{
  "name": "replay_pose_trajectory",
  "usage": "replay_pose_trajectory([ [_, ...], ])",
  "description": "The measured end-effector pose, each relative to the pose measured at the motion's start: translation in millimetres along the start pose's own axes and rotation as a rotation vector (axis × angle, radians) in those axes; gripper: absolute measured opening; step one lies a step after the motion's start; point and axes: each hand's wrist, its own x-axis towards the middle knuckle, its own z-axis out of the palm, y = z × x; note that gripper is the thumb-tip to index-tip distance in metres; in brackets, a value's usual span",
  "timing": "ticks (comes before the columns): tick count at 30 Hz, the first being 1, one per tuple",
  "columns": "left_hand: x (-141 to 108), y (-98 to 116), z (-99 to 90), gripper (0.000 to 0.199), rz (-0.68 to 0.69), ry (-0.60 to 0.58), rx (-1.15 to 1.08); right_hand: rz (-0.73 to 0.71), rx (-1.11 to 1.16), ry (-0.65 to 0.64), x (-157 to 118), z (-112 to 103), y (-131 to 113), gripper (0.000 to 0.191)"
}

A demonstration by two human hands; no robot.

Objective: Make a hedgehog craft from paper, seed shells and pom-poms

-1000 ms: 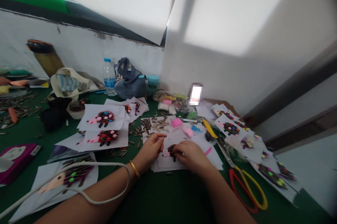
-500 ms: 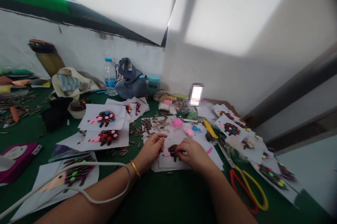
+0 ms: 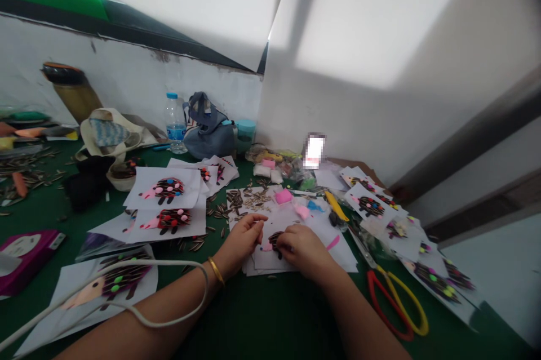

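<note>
My right hand is closed, its bent fingertips down on a small hedgehog picture with a pink snout and dark striped body. The hand covers part of that body, and whatever the fingers pinch is hidden. To the left, my left hand hovers at the sheet's edge with thumb and fingers drawn together; anything between them is too small to make out. Striped sunflower seeds lie in a pile on the white paper beyond my left hand. Lumps of pink clay and blue clay sit behind my right hand.
Scissors with red and yellow handles and a yellow cutter lie on the right. Finished hedgehog pictures are stacked left, others right. A white cable loops above my left forearm. A water bottle stands behind.
My right hand has shifted slightly left over the hedgehog, covering more of its body. My left hand keeps nearly the same place and pinch. The whole view has drifted a little.
</note>
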Motion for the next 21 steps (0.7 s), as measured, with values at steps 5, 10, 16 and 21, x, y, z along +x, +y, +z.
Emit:
replay_pose_trajectory([
  [5,0.6,-0.9,-0.6,0.037,0.009,-0.010,0.006,-0.007,-0.053,-0.015,2.1,-0.4,-4.5,0.012],
  [10,0.8,-1.2,-0.3,0.036,0.007,-0.010,0.002,0.002,-0.103,-0.033,4.0,-0.6,-7.5,0.014],
  [16,0.3,0.1,0.9,0.036,0.002,-0.003,0.003,0.006,-0.130,-0.062,6.2,1.5,-8.4,0.015],
  [21,-0.5,1.3,1.0,0.035,-0.003,-0.008,0.013,0.014,-0.104,-0.064,4.1,-2.0,-8.5,0.014],
])
